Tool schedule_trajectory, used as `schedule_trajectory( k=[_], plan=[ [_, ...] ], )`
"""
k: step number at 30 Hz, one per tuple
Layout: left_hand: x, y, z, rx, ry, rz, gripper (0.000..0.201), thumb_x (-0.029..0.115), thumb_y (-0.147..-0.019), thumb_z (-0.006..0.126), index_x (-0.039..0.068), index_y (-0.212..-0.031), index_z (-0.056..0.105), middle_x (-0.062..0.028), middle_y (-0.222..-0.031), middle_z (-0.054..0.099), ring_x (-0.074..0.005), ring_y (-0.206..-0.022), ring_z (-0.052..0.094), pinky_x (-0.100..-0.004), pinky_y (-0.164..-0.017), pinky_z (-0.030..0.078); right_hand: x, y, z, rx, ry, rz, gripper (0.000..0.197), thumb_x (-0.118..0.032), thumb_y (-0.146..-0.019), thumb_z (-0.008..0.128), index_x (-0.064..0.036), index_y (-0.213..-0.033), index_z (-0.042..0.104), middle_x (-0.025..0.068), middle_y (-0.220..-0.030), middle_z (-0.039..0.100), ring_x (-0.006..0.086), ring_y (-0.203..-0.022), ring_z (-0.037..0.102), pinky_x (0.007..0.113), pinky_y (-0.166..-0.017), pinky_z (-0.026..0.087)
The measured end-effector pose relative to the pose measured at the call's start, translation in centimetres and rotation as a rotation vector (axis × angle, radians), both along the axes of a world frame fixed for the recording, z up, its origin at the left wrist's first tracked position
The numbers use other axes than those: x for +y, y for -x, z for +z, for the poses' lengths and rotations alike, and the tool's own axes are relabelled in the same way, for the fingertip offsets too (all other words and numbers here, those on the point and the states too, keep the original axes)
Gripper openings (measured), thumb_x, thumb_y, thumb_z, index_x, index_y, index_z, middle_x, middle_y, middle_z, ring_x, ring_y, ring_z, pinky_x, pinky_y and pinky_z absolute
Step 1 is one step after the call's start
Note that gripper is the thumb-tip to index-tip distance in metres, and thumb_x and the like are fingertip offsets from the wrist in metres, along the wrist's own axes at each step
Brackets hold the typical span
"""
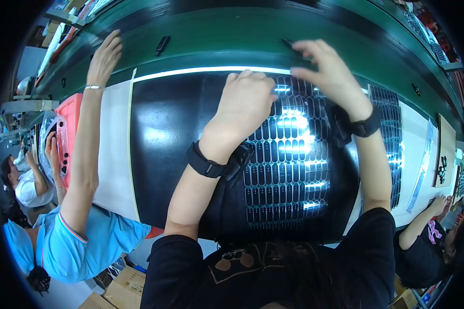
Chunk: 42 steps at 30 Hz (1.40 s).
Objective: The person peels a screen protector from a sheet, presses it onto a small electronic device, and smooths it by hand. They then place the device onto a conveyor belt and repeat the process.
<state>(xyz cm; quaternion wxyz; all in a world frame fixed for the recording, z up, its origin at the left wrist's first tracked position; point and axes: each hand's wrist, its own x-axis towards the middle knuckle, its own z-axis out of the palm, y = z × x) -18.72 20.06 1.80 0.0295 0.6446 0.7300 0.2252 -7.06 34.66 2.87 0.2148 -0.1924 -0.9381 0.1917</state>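
A pick-up, apparently, past the bench (116, 154) edge farthest from you

Your right hand (327, 69), half open, seemingly empty, is by the black piece (287, 43) on the belt (216, 46); next, likely, pinch. Your left hand (246, 100) curls, hold unclear.

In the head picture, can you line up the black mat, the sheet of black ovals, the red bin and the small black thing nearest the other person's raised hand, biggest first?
Largest to smallest:
1. Black mat
2. Sheet of black ovals
3. Red bin, counting only what shows
4. Small black thing
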Motion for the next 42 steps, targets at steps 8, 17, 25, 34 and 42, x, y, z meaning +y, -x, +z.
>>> schedule_trajectory(
  k=[8,17,25,34,42],
  plan=[
    [1.3,-1.1,-1.3,0.002,0.021,-0.041,0.009,0.011,-0.069,0.059,0.003,-0.072,0.061,-0.0073,-0.072,0.056,-0.0208,-0.083,0.051,-0.0331,-0.084,0.033,-1.0,-1.7,-3.1,-0.218,0.115,0.009,0.033,-0.011,-0.067,0.067,-0.0052,-0.091,0.045,0.0114,-0.089,0.048,0.0263,-0.087,0.047,0.032,-0.076,0.039],
    [0.2,-1.4,2.4,0.059,-0.204,-0.196,0.007,0.008,-0.064,0.064,0.007,-0.069,0.060,-0.0028,-0.068,0.054,-0.0187,-0.079,0.050,-0.0341,-0.085,0.031,-0.1,-1.1,-3.1,-0.224,0.125,0.039,0.037,-0.011,-0.064,0.069,-0.0054,-0.093,0.046,0.0123,-0.089,0.049,0.0276,-0.085,0.048,0.033,-0.074,0.040],
    [-1.6,-0.6,6.7,0.019,-0.384,-0.059,0.010,0.009,-0.064,0.065,0.007,-0.072,0.060,-0.0020,-0.066,0.052,-0.0187,-0.072,0.051,-0.0341,-0.082,0.035,6.9,2.3,-1.7,-0.557,0.150,-0.378,0.057,-0.045,-0.074,0.058,0.0016,-0.105,0.047,0.0197,-0.090,0.057,0.0319,-0.085,0.056,0.036,-0.074,0.043],
    [-2.4,-0.5,7.7,0.018,-0.378,-0.076,0.011,0.008,-0.065,0.065,0.007,-0.075,0.061,-0.0018,-0.066,0.052,-0.0174,-0.069,0.052,-0.0351,-0.085,0.034,5.6,5.6,-1.6,-0.776,0.143,-0.346,0.070,-0.050,-0.073,0.053,0.0063,-0.113,0.040,0.0257,-0.101,0.054,0.0339,-0.096,0.054,0.036,-0.082,0.041],
    [-2.9,-0.4,8.3,0.041,-0.404,-0.055,0.009,0.007,-0.066,0.064,0.006,-0.074,0.060,-0.0018,-0.065,0.053,-0.0170,-0.069,0.052,-0.0356,-0.085,0.034,6.0,5.8,-0.7,-0.645,0.206,-0.389,0.069,-0.052,-0.074,0.050,0.0042,-0.113,0.038,0.0186,-0.087,0.058,0.0255,-0.072,0.061,0.029,-0.064,0.048]
  ],
)
